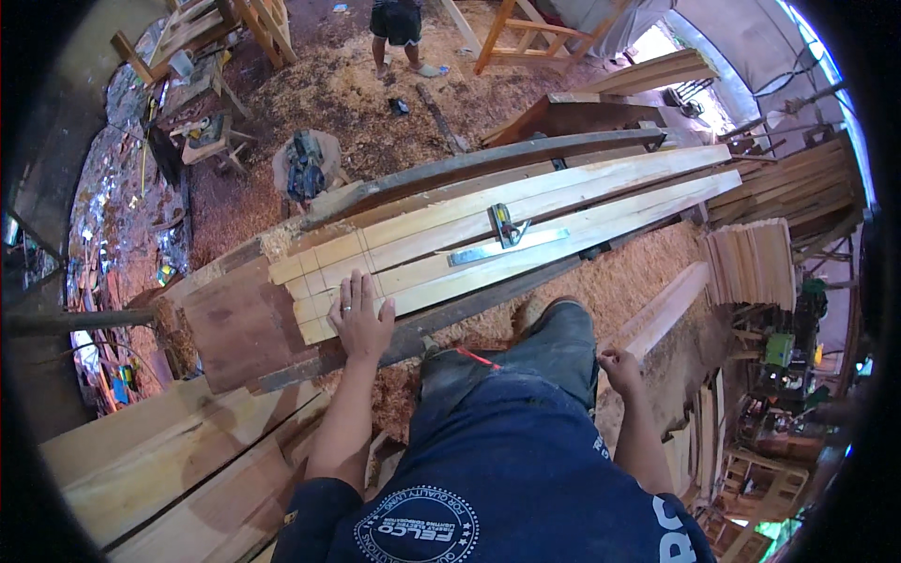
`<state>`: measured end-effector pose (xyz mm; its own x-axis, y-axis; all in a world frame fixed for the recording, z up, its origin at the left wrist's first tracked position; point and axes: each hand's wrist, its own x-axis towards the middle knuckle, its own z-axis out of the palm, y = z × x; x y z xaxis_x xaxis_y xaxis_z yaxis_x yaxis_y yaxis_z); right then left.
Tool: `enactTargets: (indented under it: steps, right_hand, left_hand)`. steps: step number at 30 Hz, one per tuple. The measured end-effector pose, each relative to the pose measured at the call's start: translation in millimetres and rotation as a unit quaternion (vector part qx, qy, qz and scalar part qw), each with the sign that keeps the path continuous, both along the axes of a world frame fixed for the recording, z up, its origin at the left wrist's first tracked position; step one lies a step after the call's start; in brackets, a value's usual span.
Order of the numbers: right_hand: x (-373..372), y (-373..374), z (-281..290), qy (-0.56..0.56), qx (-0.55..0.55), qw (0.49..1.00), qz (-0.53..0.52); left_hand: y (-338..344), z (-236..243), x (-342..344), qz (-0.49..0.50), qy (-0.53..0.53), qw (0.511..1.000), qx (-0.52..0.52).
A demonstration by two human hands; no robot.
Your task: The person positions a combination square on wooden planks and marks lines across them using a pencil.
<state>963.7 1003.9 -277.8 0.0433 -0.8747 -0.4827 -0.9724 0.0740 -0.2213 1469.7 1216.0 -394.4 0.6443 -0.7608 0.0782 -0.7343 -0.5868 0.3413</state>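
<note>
My left hand [361,319] lies open, fingers slightly spread, on the left ends of several pale planks [619,211]. Crossing pencil lines run over the planks there. On the middle of the planks lies a combination square [469,254] with a tape measure [502,223] beside its head. The planks rest on a brown bench [230,347] with dark rails. My right hand [619,366] hangs at my right thigh with its fingers curled; I cannot make out whether anything is in them.
A person [394,47] stands on the shavings-covered floor beyond the bench. A black power tool [305,164] sits on a stump. Stacked boards [751,263] stand at right, more boards [169,450] lie at lower left. A small stool [211,141] and wooden frames [526,38] are farther back.
</note>
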Motion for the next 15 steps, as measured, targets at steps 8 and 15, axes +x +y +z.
enactTargets:
  steps: [8, 15]
  right_hand:
    - [-12.0, -2.6, -14.3, 0.049, 0.064, 0.993, 0.089]
    - [-21.2, -29.2, -34.6, 0.066, 0.118, 0.984, 0.119]
  left_hand:
    - [-4.6, -2.3, 0.7, 0.032, 0.003, 0.999, -0.043]
    - [-3.4, 4.7, 0.0, 0.082, 0.068, 0.993, -0.05]
